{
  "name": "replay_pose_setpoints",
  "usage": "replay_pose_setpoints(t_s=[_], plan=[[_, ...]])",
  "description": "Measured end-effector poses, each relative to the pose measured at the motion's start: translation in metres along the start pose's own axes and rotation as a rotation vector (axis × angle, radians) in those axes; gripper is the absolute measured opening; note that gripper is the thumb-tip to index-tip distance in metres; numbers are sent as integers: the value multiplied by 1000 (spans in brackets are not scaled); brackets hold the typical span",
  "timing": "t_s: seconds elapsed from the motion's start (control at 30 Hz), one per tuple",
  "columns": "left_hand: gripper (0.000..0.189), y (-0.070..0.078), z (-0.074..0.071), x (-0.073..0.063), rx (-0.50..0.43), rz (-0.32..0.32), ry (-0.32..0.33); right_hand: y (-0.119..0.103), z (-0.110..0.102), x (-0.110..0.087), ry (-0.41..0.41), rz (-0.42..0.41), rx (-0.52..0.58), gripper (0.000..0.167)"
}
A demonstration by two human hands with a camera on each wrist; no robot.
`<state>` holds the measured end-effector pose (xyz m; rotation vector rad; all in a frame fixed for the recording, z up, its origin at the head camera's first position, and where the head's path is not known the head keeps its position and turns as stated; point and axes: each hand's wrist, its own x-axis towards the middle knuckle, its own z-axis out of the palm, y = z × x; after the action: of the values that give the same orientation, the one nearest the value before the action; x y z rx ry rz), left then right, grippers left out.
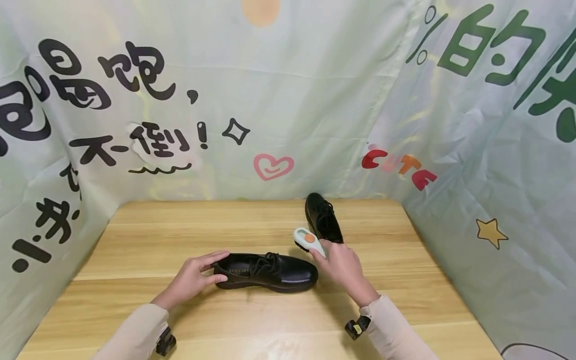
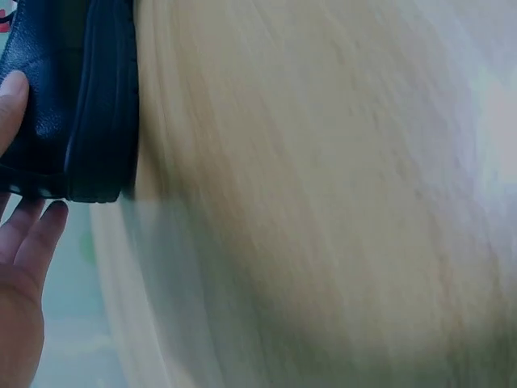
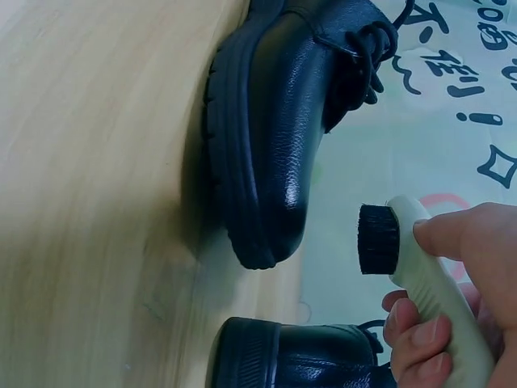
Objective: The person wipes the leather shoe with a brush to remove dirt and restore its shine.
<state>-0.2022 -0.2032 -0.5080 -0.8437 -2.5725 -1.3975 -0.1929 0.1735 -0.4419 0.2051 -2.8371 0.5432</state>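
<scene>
The near shoe point(image 1: 293, 271), a black lace-up, sits upright on the desk point(image 1: 157, 235), toe to the right. L hand point(image 1: 193, 274) has it by the heel — fingers bent round the back end, thumb on the near side. R hand point(image 1: 344, 267) holds the brush point(image 1: 309, 239) by its pale handle, fingers curled closed round it & thumb on the head's back; the bristles point(image 3: 377, 240) are near the toe but apart from it. The 2nd shoe point(image 1: 324, 220) is farther back.

Handling, at a guess: shoe prob. fairly light, w/ a stiff, thick sole and firm heel; upper softer, may dent if squeezed mid-side. Glossy finish could be slick, so it might swivel if pushed at the toe — best hold is the heel, low & snug. Avoid the laces point(image 1: 271, 261), too floppy to steer by. Brush looks light, rigid; grip the handle, clear of bristles.
</scene>
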Motion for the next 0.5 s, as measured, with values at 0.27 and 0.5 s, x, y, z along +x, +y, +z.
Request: replay_pose_setpoints(t_s=[0.27,0.5], plan=[[57,3,-1,-4,4,-49,51,3,-1,-4,-63,16,45,44],[69,7,-1,-2,60,-72,4,10,2,-21,-77,39,62,47]])
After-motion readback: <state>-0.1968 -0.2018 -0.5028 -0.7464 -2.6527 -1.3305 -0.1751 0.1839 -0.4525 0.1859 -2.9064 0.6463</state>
